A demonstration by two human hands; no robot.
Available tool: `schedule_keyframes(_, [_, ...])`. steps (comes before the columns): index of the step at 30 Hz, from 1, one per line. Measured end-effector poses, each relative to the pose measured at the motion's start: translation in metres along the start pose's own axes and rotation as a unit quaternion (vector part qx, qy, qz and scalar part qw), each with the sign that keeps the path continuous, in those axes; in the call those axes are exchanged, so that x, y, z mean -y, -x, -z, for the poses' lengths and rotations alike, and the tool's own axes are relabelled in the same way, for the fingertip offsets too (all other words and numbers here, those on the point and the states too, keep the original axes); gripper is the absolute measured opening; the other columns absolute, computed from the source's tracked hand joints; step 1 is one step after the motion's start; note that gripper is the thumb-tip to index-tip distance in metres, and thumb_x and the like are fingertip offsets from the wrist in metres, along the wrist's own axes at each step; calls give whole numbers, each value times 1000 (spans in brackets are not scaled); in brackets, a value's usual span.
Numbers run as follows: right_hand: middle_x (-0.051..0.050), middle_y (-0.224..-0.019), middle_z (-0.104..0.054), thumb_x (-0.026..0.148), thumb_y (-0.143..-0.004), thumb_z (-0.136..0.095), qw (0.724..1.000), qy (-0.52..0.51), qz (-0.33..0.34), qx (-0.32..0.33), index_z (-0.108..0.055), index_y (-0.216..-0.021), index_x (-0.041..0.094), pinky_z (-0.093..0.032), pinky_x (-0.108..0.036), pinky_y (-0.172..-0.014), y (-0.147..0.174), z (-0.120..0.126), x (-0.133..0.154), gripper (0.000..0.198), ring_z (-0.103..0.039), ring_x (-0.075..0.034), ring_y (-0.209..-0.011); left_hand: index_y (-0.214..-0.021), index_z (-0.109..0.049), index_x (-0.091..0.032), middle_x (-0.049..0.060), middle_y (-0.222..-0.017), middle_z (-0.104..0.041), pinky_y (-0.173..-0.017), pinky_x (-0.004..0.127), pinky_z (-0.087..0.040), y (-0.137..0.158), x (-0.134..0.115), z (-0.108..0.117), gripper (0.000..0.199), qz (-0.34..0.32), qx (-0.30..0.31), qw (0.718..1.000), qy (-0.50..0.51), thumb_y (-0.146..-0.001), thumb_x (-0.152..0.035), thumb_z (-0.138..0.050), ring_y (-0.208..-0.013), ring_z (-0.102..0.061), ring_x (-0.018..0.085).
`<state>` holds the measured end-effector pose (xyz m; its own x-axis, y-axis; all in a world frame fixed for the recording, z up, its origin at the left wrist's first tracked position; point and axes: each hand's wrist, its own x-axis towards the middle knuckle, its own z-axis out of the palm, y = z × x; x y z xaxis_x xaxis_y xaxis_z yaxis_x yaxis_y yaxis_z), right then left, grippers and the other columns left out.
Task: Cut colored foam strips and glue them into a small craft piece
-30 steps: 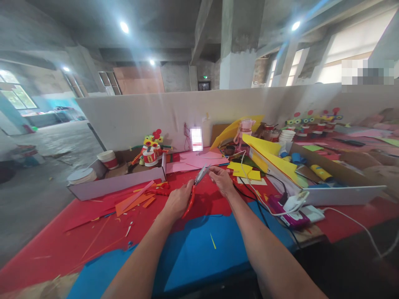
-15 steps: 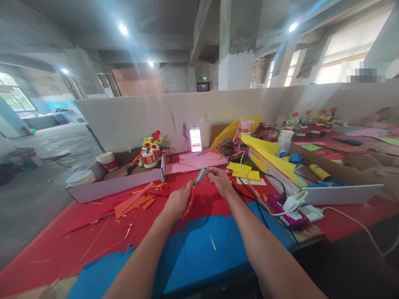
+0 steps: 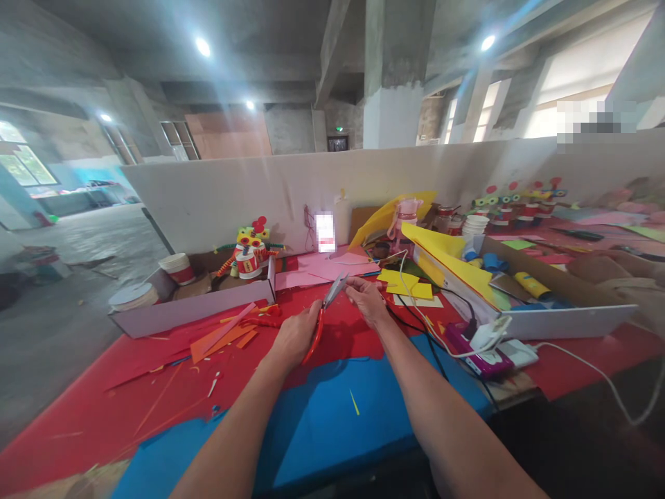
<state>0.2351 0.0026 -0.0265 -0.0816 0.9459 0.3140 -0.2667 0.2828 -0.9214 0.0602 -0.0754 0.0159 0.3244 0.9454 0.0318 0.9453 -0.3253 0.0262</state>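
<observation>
Red-handled scissors (image 3: 332, 294) are gripped in my left hand (image 3: 296, 335), their blades pointing up and away from me. Close to the blade tips, the thumb and fingers of my right hand (image 3: 366, 298) are pinched together. Whatever the right fingers hold is too small to make out. Both hands are above the red paper covering (image 3: 358, 344), with a blue sheet (image 3: 332, 423) nearer to me. Beyond them lie pink paper sheets (image 3: 312, 269). Small yellow paper pieces (image 3: 408, 284) lie just right of my right hand.
At left, a box (image 3: 197, 315) stands beside a paper-cup figure (image 3: 248, 256) and orange paper strips (image 3: 218, 343). To the right are another box (image 3: 571, 326) with coloured rolls, a purple power strip (image 3: 478, 353) and trailing white cable (image 3: 582, 367). A white partition (image 3: 233, 187) rises behind.
Hardly anything differs. Both hands and the scissors keep nearly the same pose; the whole view has shifted very slightly.
</observation>
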Motion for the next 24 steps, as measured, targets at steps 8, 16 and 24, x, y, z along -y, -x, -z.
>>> schedule_keyframes(8, [7,-50,-41,46,-64,-71,1000,-12,1,7,-67,-78,19,-17,-23,-46,1,-1,3,31,-30,-7,-46,-138,-31,-16,15,-101,-68,-77,35,-46,-2,2,-5,44,4,2,1000,-9,-94,-23,-34,-96,-67,29])
schedule_keyframes(16, [7,-51,-42,49,-63,-72,1000,-7,3,-1,-66,-77,18,-20,-23,-48,1,-1,5,35,-32,-7,-47,-135,-33,-18,15,-104,-67,-77,34,-45,-3,4,-8,42,0,-7,999,31,-93,-22,-36,-96,-66,28])
schedule_keyframes(24, [7,-50,-43,53,-62,-72,1000,12,3,-3,-65,-75,19,-20,-24,-47,1,0,7,37,-33,-8,-47,-132,-35,-16,15,-94,-68,-73,33,-44,-3,4,-7,42,-4,-3,998,55,-91,-21,-37,-90,-67,28])
